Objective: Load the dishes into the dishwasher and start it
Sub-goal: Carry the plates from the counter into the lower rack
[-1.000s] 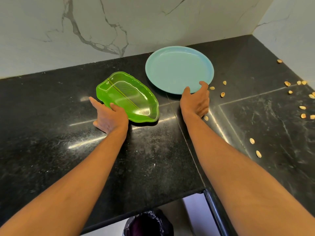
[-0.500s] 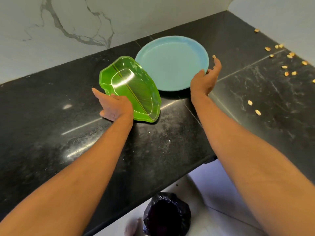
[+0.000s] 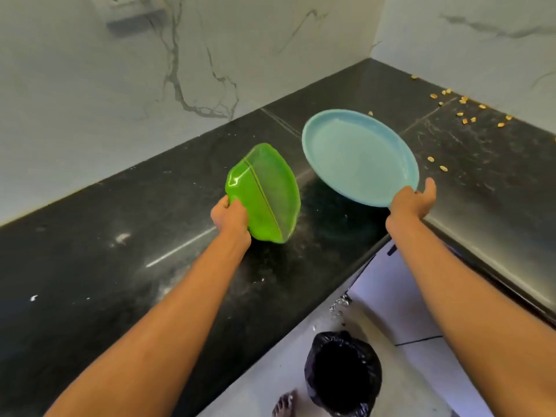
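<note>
While left grip (image 3: 230,216) pinches green leaf-shaped plate (image 3: 264,191) and right grip (image 3: 412,203) pinches blue plate (image 3: 358,155), carry them apart, clear of surface (image 3: 120,236).

Translucent green leaf-shaped dish (image 3: 264,194), pale blue plate (image 3: 359,156), black speckled counter (image 3: 120,236)

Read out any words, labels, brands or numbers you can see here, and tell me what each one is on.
No readable text anywhere in this view.
green leaf-shaped dish: no print, only moulded vein lines.
blue plate: plain.
wall fitting at the top edge: blurred, no marking legible.
black bin bag: plain.
</note>
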`<act>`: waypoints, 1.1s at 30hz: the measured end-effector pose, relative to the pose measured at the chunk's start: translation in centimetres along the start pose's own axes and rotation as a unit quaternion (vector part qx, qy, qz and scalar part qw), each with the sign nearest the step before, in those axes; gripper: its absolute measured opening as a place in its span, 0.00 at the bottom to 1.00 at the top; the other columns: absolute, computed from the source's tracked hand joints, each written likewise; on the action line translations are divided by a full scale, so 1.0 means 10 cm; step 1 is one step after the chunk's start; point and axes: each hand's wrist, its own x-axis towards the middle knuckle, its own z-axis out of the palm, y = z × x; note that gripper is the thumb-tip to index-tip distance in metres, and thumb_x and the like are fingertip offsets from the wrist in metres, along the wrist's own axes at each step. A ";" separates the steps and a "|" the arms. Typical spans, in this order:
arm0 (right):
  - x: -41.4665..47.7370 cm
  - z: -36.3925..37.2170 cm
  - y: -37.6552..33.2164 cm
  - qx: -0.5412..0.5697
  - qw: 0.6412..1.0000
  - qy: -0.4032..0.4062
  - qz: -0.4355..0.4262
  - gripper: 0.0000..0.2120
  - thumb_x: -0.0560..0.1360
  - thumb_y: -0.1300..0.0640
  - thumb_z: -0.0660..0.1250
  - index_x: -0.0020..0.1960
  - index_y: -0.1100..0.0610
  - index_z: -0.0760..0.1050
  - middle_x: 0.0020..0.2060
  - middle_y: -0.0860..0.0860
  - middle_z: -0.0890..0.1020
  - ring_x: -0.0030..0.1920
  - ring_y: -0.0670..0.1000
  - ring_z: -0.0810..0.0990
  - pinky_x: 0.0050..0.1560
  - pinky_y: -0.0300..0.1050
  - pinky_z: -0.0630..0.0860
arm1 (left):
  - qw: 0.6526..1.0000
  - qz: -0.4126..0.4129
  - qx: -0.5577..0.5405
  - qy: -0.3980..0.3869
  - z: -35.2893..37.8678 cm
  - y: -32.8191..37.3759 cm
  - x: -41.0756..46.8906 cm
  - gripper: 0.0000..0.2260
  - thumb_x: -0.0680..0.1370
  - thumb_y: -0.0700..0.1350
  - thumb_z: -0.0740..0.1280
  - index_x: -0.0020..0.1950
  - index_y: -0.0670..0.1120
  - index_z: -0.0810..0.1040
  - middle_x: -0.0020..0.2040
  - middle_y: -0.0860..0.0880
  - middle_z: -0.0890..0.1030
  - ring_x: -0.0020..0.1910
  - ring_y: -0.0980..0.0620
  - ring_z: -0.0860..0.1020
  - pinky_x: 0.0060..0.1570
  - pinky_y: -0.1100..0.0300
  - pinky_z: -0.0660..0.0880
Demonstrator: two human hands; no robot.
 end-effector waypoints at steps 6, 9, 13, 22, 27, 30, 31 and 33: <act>-0.53 -0.49 -0.11 0.012 1.000 -0.004 0.003 0.24 0.80 0.68 0.52 0.74 0.57 0.68 0.59 0.52 0.76 0.54 0.50 0.77 0.53 0.41 0.78 | 0.999 0.010 0.032 -0.006 -0.73 0.09 -0.42 0.16 0.77 0.30 0.61 0.35 0.48 0.74 0.33 0.50 0.74 0.32 0.54 0.72 0.24 0.68 0.71; -0.76 -0.79 -0.10 -0.003 1.000 0.009 -0.019 0.16 0.78 0.67 0.53 0.56 0.58 0.76 0.47 0.53 0.78 0.44 0.51 0.76 0.44 0.42 0.74 | 0.998 0.005 0.059 -0.009 -1.06 0.09 -0.64 0.15 0.77 0.31 0.62 0.37 0.48 0.75 0.35 0.50 0.75 0.34 0.52 0.74 0.31 0.62 0.74; -0.98 -1.40 -0.15 -0.006 0.999 0.017 -0.037 0.11 0.74 0.62 0.59 0.47 0.59 0.81 0.40 0.52 0.80 0.41 0.53 0.76 0.42 0.51 0.75 | 0.995 0.036 0.091 -0.015 -1.38 0.05 -1.08 0.15 0.75 0.30 0.62 0.39 0.49 0.76 0.37 0.49 0.77 0.34 0.53 0.75 0.28 0.64 0.74; -1.64 -3.36 -0.21 -0.057 0.992 0.004 -0.111 0.17 0.76 0.57 0.59 0.58 0.63 0.80 0.51 0.59 0.84 0.51 0.59 0.82 0.47 0.49 0.76 | 0.982 0.083 0.149 -0.084 -2.03 -0.50 -2.39 0.13 0.73 0.30 0.61 0.46 0.43 0.81 0.35 0.48 0.78 0.32 0.53 0.75 0.30 0.62 0.75; -2.01 -4.59 -0.16 -0.160 0.975 0.006 -0.153 0.14 0.79 0.56 0.59 0.58 0.59 0.80 0.51 0.57 0.82 0.51 0.58 0.80 0.48 0.47 0.75 | 0.968 0.056 0.204 -0.131 -2.22 -0.98 -2.95 0.06 0.74 0.34 0.65 0.44 0.42 0.81 0.36 0.47 0.78 0.37 0.49 0.76 0.36 0.58 0.75; -2.23 -5.22 -0.04 -0.211 0.963 0.008 -0.167 0.12 0.79 0.58 0.60 0.56 0.59 0.80 0.46 0.56 0.81 0.48 0.57 0.78 0.44 0.45 0.69 | 0.962 0.042 0.227 -0.144 -2.15 -1.25 -3.19 0.11 0.75 0.36 0.66 0.57 0.39 0.81 0.42 0.46 0.81 0.37 0.52 0.78 0.38 0.58 0.77; -2.29 -5.41 0.04 -0.224 0.960 0.011 -0.166 0.12 0.79 0.57 0.61 0.56 0.60 0.80 0.46 0.56 0.81 0.47 0.57 0.78 0.44 0.46 0.69 | 0.959 0.042 0.236 -0.151 -2.13 -1.34 -3.28 0.12 0.76 0.36 0.66 0.59 0.40 0.80 0.45 0.45 0.81 0.38 0.51 0.78 0.40 0.57 0.77; -2.40 -5.74 0.22 -0.248 0.956 0.015 -0.156 0.16 0.76 0.52 0.61 0.55 0.59 0.81 0.46 0.58 0.83 0.48 0.60 0.80 0.45 0.50 0.73 | 0.951 0.031 0.248 -0.183 -2.06 -1.55 -3.43 0.14 0.77 0.36 0.64 0.61 0.41 0.79 0.47 0.44 0.81 0.40 0.50 0.78 0.43 0.55 0.77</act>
